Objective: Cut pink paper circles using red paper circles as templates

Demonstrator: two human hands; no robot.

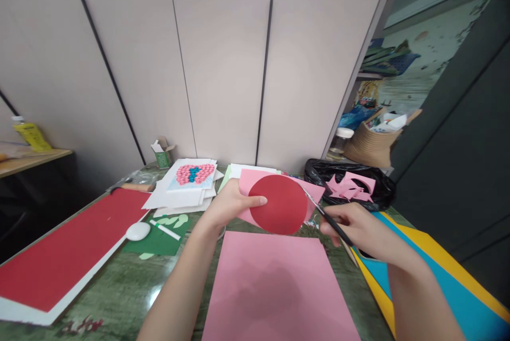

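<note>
My left hand (pixel 237 202) grips a red paper circle (pixel 281 205) together with the pink paper (pixel 247 179) behind it, thumb pressed on the red face. In my right hand (pixel 354 227) is a pair of scissors (pixel 333 223) with black handles. Their blades reach the pink paper along the circle's upper right edge; whether they are fully closed is hard to make out. Below the held papers, a larger pink sheet (pixel 274 282) lies flat on the table, with a shadow across it.
Pink offcuts (pixel 353 187) rest in a black plastic bag (pixel 319 168) at the right. Blue and yellow sheets (pixel 430 282) lie along the right side. To the left are a red sheet (pixel 75 245), a white oval object (pixel 138 231), green paper (pixel 167 243) and stacked white papers (pixel 175 197).
</note>
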